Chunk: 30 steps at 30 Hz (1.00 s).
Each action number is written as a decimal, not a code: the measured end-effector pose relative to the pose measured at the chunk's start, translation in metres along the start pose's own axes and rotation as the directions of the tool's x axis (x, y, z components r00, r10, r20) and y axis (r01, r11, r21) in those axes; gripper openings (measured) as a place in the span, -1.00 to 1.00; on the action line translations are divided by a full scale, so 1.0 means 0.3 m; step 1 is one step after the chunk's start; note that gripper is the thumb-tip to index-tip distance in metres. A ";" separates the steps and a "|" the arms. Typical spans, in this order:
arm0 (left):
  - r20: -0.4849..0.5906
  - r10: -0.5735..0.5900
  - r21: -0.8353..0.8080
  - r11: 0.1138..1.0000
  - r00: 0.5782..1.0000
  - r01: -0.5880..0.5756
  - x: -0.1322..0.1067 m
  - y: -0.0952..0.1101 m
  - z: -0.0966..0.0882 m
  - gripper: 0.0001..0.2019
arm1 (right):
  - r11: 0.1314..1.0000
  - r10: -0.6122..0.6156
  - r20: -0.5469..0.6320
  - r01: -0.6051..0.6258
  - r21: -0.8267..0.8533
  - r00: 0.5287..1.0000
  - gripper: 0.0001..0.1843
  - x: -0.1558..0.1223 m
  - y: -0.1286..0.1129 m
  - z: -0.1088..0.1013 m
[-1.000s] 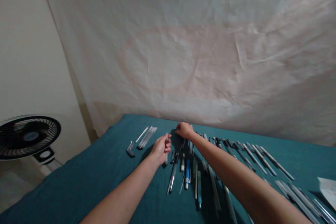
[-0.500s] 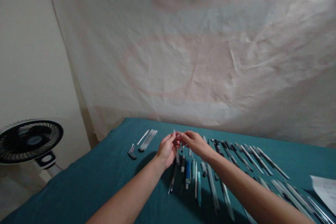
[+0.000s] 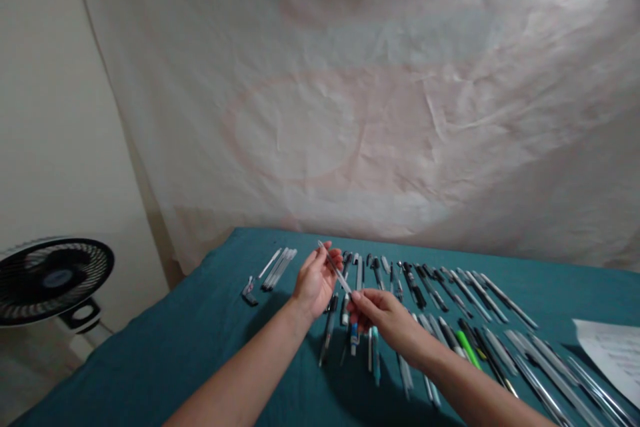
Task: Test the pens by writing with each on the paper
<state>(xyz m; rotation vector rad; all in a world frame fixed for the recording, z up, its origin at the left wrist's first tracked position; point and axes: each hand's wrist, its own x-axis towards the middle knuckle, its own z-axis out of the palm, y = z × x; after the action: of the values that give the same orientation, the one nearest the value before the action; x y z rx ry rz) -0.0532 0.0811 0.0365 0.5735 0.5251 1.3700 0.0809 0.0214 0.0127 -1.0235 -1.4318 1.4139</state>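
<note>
While the right hand (image 3: 383,321) pinches the lower end of a clear pen (image 3: 341,278) in its fingers, the left hand (image 3: 313,287) meets the upper part, its fingers loosely curled; whether they grip, I cannot tell. The pen slants above a green cloth (image 3: 175,353), where rows of pens (image 3: 413,287) lie rightward, toward a paper (image 3: 607,353) at the edge.
</note>
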 end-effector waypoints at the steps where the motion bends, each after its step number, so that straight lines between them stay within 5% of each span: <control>1: 0.027 -0.020 0.020 1.000 0.999 0.019 -0.006 -0.006 0.002 -0.88 | 1.000 0.001 -0.020 -0.002 -0.001 1.000 -0.56 0.000 -0.003 -0.005; 8: 0.212 -0.131 0.180 0.979 0.969 0.093 -0.023 -0.064 -0.007 -0.82 | 0.987 -0.106 -0.150 0.086 -0.136 0.983 -0.62 0.018 0.031 -0.063; 30: 0.170 -0.037 0.189 0.982 0.985 0.004 -0.020 -0.101 -0.032 -0.79 | 0.914 -0.258 -0.270 0.144 -0.379 0.928 -0.68 0.006 0.069 -0.068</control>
<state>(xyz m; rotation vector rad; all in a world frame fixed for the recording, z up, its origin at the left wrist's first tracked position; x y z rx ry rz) -0.0375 0.0726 0.0095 0.8316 0.5205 1.2445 0.0995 0.0297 -0.0082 -1.2212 -1.5294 0.8117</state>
